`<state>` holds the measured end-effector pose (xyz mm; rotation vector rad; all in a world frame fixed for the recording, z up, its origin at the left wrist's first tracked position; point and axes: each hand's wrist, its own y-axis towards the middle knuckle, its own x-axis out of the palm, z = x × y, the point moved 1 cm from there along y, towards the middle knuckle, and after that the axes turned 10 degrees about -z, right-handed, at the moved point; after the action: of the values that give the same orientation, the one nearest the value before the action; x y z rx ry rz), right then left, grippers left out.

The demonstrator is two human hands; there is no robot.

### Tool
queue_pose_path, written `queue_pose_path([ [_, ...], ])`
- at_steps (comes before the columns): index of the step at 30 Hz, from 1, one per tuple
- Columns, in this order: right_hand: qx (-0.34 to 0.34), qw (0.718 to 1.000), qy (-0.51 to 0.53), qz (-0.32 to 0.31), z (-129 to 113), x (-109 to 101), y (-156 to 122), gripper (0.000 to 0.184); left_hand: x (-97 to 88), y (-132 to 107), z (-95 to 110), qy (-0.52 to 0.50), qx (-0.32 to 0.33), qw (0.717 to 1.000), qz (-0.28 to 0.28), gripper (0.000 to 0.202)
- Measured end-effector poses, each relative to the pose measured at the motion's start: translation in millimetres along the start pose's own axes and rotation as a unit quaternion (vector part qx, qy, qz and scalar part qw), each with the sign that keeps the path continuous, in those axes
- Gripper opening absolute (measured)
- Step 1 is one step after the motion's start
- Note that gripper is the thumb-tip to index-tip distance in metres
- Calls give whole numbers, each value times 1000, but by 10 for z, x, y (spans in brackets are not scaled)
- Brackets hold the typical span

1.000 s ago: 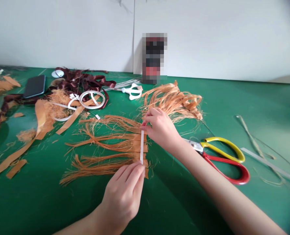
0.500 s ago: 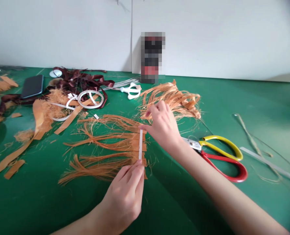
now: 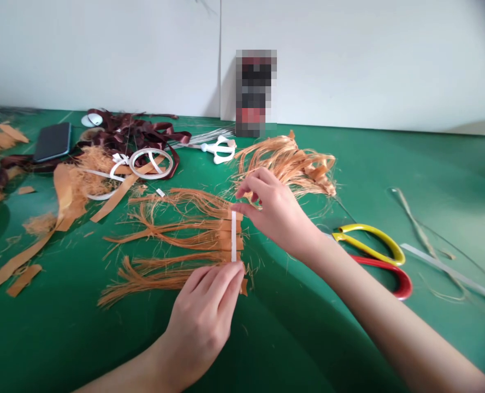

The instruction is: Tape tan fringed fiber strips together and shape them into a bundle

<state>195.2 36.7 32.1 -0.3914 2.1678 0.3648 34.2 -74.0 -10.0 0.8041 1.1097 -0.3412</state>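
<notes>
On the green table [image 3: 103,355], right before me, lies a row of tan fringed pieces [image 3: 225,240], side by side, their flat bands lined up on the right and their strands trailing off to the left. The bands look smooth, like ribbon; the strands are fine, hairlike and a little tangled, gathered into tufts with green showing between them. Across the bands runs a narrow white strip [image 3: 233,237], straight and plain. My left hand [image 3: 210,308] is at its near end, fingers drawn together and hiding that end, so I can't tell whether they pinch it or only press. At the far end, my right hand [image 3: 273,207] has thumb and forefinger parted, the thumb tip just beside the strip. Beyond that hand sits a loose bundle of tan strands [image 3: 283,158], and my right forearm partly hides the yellow-and-red-handled scissors [image 3: 398,252].
</notes>
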Motion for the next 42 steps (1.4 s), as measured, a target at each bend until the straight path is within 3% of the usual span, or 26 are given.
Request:
queue_pose_path([
  [6, -62, 964, 131, -223, -81, -54, -171, 19, -4, -21, -21, -1, -29, 1000, -10, 37],
  [9, -47, 946, 162, -277, -102, -78, -243, 23, -1, -27, -20, -6, -26, 1000, -10, 37],
  [18, -33, 932, 174, -317, -160, -26, -404, 43, -27, -7, -2, 35, -34, 999, -11, 43],
  [24, -47, 939, 139, -311, -129, 39, -415, 23, -43, 34, -4, 43, -35, 998, 8, 38],
  [30, -25, 923, 191, -332, -107, 35, -382, 13, -33, 19, -10, 36, -47, 998, 0, 36],
  [42, -11, 938, 131, -320, -131, 62, -345, 15, -29, 10, -7, 44, -30, 999, 4, 38],
])
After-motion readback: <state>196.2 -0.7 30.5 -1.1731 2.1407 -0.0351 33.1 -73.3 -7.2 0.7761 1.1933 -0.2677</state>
